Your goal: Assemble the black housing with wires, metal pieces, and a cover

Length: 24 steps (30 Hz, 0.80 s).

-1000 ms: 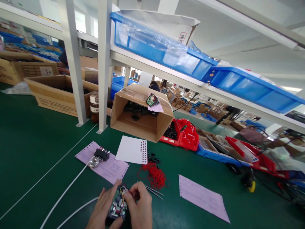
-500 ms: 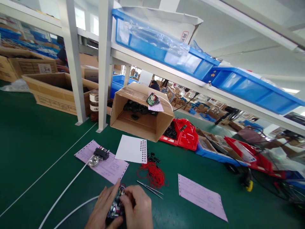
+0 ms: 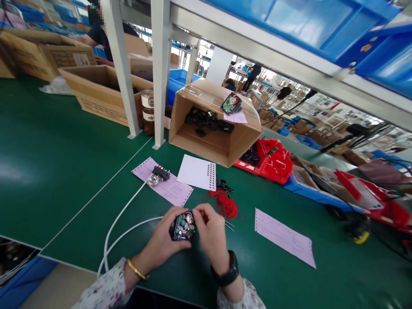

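the left hand [image 3: 162, 240] holds a circuit board [image 3: 183, 226] over the green table [image 3: 283, 279] while the right hand [image 3: 210, 229], fingers narrowed, grip unclear, seemingly adjusts the wires [image 3: 190, 216], the next move calling for steady support.

Wears white sleeves [image 3: 106, 285] with a little pink-and-dark floral print, plus a shiny gold bangle [image 3: 137, 271] on the left wrist and a pretty chunky black watch [image 3: 229, 271] on the right.

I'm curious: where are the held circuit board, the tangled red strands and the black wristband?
circuit board [image 3: 184, 226]: head view, middle of its component side
red strands [image 3: 227, 205]: head view, middle of the tangle
black wristband [image 3: 226, 277]: head view, on the band
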Tool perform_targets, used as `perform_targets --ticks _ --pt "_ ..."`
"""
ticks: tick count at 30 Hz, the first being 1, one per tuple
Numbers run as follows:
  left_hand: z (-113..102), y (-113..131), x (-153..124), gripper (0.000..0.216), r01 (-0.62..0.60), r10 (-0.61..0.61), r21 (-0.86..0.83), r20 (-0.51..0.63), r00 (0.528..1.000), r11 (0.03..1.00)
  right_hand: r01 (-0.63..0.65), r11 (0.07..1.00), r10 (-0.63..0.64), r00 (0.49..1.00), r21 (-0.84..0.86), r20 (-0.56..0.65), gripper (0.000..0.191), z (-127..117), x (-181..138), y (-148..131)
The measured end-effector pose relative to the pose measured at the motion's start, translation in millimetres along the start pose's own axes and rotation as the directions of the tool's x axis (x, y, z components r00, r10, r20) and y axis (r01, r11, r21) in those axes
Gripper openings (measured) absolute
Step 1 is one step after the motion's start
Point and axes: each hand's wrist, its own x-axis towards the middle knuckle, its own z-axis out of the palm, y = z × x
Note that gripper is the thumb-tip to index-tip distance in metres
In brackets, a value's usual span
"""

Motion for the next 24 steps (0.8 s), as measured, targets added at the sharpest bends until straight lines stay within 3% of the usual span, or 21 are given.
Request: perform_targets --ticks 5,9,11,14,17,20,24 --pt "-1.5 -3.5 -0.8 0.061 0.034 -0.033 -0.017 0.014 0.999 0.999 -0.083 0.981 0.12 0.971 0.177 -0.209 0.023 -29.6 2.2 37.0" --pt "-1.8 -9.4 -2.6 0.076 0.114 -0.113 -0.049 0.032 0.993 0.992 -0.158 0.987 0.153 0.903 0.021 -0.402 0.034 -77.9 25.0 87.2" --pt "-1.5 -11.8 -2.5 0.074 0.107 -0.106 -0.018 0.045 0.993 0.994 -0.18 0.981 0.13 0.896 -0.079 -0.425 0.034 -100.4 41.6 109.9" --pt "-1.4 -16.5 -2.3 0.071 0.094 -0.097 0.058 0.039 0.995 0.994 -0.18 0.97 0.118 0.937 -0.166 -0.328 0.028 -119.3 64.8 127.4" --pt "-3.0 -23.1 -3.6 0.076 0.057 -0.059 0.037 0.054 0.997 0.998 -0.131 0.963 0.084 0.976 -0.237 -0.201 0.021 -116.2 80.9 121.4" --pt "-5.2 -27.7 -5.5 0.07 -0.032 0.032 -0.001 0.095 0.995 0.999 -0.067 0.954 0.042 0.995 -0.291 -0.093 0.016 -98.0 93.3 104.2" --pt "-5.0 -27.6 -4.8 0.049 0.011 -0.012 0.026 0.035 0.999 1.0 -0.079 0.92 0.05 0.995 -0.385 -0.085 0.019 -67.0 115.8 92.7"
